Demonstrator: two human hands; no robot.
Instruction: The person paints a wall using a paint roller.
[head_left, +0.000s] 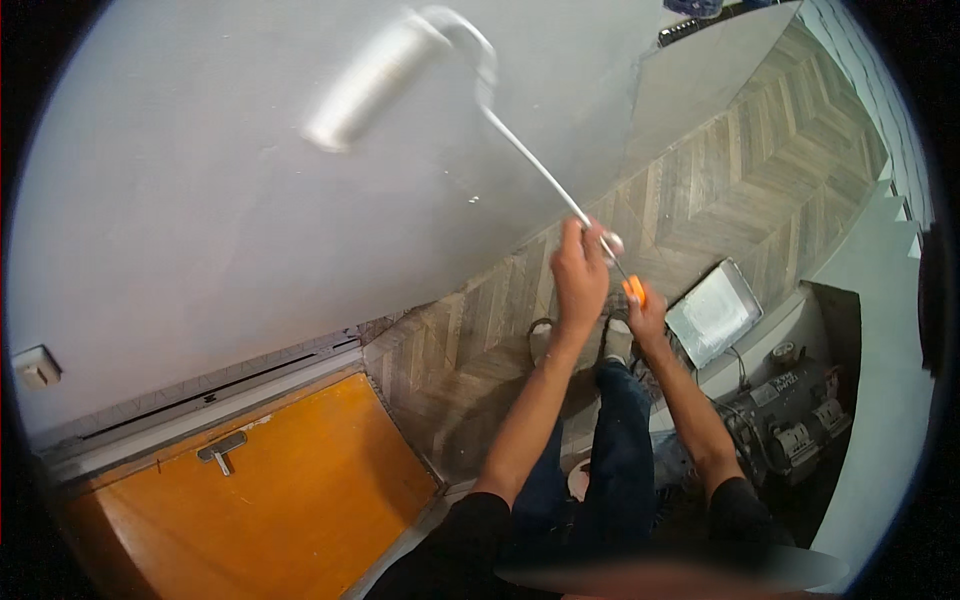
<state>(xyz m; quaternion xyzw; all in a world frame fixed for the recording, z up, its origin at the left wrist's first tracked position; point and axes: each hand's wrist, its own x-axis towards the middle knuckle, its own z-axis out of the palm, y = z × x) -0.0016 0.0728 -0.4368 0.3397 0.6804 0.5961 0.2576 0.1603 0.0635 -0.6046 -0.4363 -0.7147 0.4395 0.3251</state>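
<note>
Gripping the long metal pole (540, 170) of a paint roller (375, 80) with 2 hands, the person holds the roller head against the pale grey wall (200, 220) at the far left, where it shows as a blur. The left hand (580, 270) is wrapped shut around the pole higher up, likely to steer it, while the right hand (645, 315) is closed around the orange grip (634, 290) at the near end, where it can push. This split hold suits a long tool pressed flat on a wall. A paint tray (713, 312) lies on the herringbone floor (740, 170) just right of the hands, near enough for reloading. An orange door (260, 500) with a metal handle (222, 450) stands at the near left, a wall switch (37, 367) further left, and a grey machine (790, 415) sits at the near right.
</note>
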